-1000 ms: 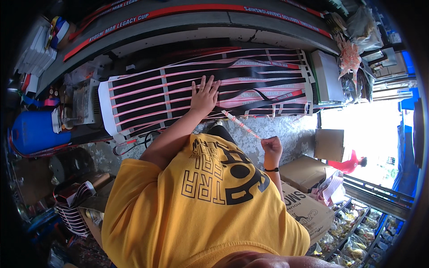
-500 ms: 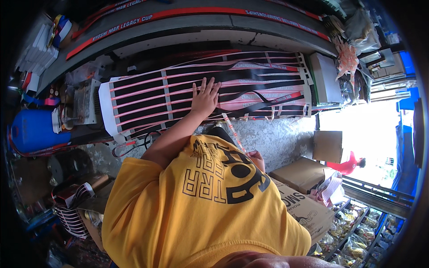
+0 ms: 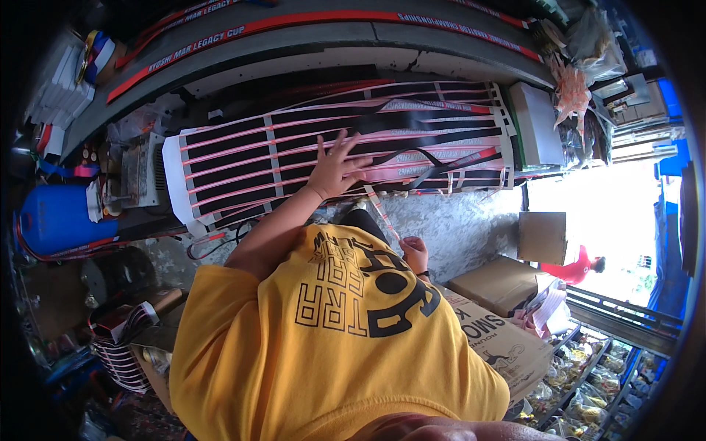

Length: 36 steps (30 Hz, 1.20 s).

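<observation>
A long pale sheet [image 3: 176, 169] bears black bands and pink-and-red printed ribbons [image 3: 228, 173] in rows, with tape strips crossing them. My left hand [image 3: 336, 167] lies on its middle, palm down and fingers spread. Loose dark ribbon [image 3: 421, 167] curls over the sheet just right of these fingers. Below the sheet's front edge, a narrow pale strip with red marks [image 3: 383, 212] slants down to my right hand [image 3: 415, 253]. The right fingers pinch the strip's lower end; a dark band circles that wrist. My shirt hides the right forearm.
Red printed ribbons [image 3: 294, 23] run along a dark ledge behind. At left stand a blue container [image 3: 55, 213] and a metal box [image 3: 147, 169]. Cardboard boxes [image 3: 500, 283] are at right, near trays of bagged items [image 3: 588, 371]. A person in red [image 3: 570, 267] is by the bright opening.
My left hand has shifted slightly down, its fingers spreading wider. My right hand has come out from behind the shirt, its wrist now showing, with the strip still pinched.
</observation>
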{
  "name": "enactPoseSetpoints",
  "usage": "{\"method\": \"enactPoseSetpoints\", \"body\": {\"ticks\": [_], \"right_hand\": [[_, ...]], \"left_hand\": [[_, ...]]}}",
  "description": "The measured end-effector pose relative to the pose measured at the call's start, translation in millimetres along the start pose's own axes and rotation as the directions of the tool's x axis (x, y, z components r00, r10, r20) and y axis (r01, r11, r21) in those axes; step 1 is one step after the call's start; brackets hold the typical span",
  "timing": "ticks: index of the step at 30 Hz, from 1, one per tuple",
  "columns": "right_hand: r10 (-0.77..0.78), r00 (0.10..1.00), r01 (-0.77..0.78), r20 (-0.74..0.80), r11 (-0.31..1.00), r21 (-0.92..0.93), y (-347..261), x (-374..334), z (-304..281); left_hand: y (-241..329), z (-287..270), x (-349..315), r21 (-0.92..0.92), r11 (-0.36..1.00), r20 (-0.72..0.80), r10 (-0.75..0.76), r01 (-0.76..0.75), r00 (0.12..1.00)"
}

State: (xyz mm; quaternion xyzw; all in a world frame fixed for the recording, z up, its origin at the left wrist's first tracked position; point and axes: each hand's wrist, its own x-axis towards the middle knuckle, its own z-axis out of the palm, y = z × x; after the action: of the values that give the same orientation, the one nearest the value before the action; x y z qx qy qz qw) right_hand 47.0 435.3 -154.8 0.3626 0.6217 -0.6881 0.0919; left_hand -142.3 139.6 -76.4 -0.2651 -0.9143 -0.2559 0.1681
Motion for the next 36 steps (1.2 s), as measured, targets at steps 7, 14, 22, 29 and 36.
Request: {"method": "enactPoseSetpoints", "body": {"ticks": [7, 14, 22, 29, 36], "right_hand": [[0.087, 0.994, -0.088, -0.062, 0.996, -0.017, -16.5, -1.3, 1.4], [0.177, 0.983, -0.179, -0.051, 0.984, -0.019, -10.3, 4.1, 17.9], [0.152, 0.988, -0.151, 0.036, 0.988, -0.01, 1.7, 16.9, 18.8], [0.056, 0.997, -0.048, 0.046, 0.987, -0.152, 19.3, 30.2, 25.2], [0.179, 0.979, -0.176, 0.093, 0.984, -0.038, 10.1, 14.4, 17.9]], "left_hand": [[-4.2, 12.9, 4.9, -0.228, 0.974, 0.219, 0.065, -0.014, 0.973], [-6.7, 19.5, 1.1, -0.208, 0.977, 0.149, 0.083, -0.051, 0.985], [-6.0, 22.1, 0.4, -0.147, 0.987, 0.155, 0.091, -0.068, 0.984], [-7.2, 22.6, -0.1, -0.152, 0.986, 0.119, 0.091, -0.072, 0.989], [-12.2, 13.8, 1.5, -0.249, 0.965, 0.109, 0.111, -0.081, 0.988]]}}
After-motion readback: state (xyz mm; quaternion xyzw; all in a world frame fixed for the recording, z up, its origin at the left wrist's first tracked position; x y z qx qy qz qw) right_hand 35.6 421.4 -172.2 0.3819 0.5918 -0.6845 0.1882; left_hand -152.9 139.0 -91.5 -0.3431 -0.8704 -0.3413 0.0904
